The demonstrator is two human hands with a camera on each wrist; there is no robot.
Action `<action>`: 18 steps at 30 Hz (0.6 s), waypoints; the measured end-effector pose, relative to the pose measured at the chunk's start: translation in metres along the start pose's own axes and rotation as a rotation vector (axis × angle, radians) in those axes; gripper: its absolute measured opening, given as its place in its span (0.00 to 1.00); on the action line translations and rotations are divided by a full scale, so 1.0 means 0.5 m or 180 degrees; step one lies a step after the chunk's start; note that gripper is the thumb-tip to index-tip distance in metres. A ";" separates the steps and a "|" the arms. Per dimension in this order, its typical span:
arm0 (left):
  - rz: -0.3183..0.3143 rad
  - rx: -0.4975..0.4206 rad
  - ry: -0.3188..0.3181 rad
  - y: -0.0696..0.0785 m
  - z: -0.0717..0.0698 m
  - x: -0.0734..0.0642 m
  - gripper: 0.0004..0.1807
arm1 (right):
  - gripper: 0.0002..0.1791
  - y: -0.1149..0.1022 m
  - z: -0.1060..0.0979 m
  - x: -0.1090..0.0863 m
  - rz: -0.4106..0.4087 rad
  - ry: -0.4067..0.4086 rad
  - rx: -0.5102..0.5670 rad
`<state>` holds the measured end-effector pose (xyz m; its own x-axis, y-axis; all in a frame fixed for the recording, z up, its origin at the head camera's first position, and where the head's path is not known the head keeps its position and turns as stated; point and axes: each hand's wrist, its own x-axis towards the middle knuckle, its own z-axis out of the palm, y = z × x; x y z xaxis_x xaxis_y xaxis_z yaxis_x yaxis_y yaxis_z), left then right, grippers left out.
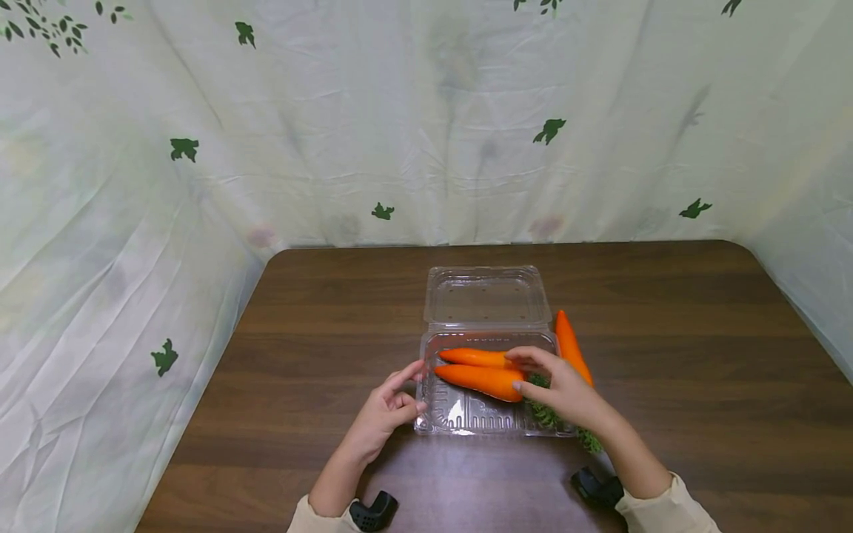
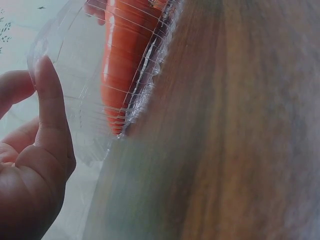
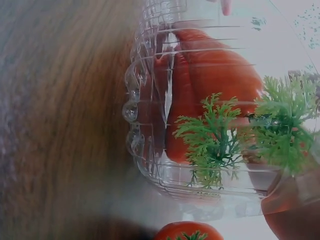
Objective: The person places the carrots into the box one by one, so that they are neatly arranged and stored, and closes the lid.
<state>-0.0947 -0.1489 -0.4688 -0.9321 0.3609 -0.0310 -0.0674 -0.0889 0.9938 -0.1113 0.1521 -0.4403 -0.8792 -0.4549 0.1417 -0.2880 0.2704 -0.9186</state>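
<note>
With left hand (image 1: pixel 386 416), thumb and fingers spread, touching the left side of the box (image 1: pixel 466 418); with right hand (image 1: pixel 563 389) over two carrots (image 1: pixel 476 380) inside, impossible to tell if pinching. Beside it, another carrot (image 1: pixel 570 344); beyond, the opened lid (image 1: pixel 486 300).

Rightward obstacle: carrot (image 1: pixel 571 348), perhaps against box (image 1: pixel 466 429)

A curtained-off booth, resembling a makeshift studio or lab corner: pale, creased cloth (image 1: pixel 320 111) printed with green motifs (image 1: pixel 184 149) hangs behind and along both sides of a wood-grain desk (image 1: pixel 333 318), where black wrist-worn devices (image 1: pixel 375 512) suggest a recording set-up. The surrounding building cannot be identified.
</note>
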 end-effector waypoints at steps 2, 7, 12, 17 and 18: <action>-0.0007 0.0003 0.0004 0.000 0.000 0.000 0.34 | 0.21 0.000 0.000 0.000 -0.0063 0.0091 0.0228; -0.0026 0.0002 0.0006 0.000 -0.001 0.000 0.33 | 0.20 0.001 0.000 0.000 -0.0203 0.0336 0.0685; -0.0028 -0.0006 0.0000 0.001 -0.001 -0.001 0.34 | 0.24 0.001 -0.002 0.001 -0.0452 0.0530 0.0786; -0.0032 0.0002 0.0001 0.002 -0.001 -0.001 0.34 | 0.28 -0.008 -0.005 -0.001 -0.0588 0.0788 0.0823; -0.0033 0.0003 0.0001 0.002 0.000 -0.001 0.34 | 0.29 -0.010 -0.005 -0.002 -0.0596 0.0836 0.0843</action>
<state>-0.0946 -0.1494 -0.4677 -0.9314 0.3615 -0.0413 -0.0767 -0.0841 0.9935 -0.1099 0.1535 -0.4349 -0.8977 -0.2342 0.3733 -0.3748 -0.0395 -0.9262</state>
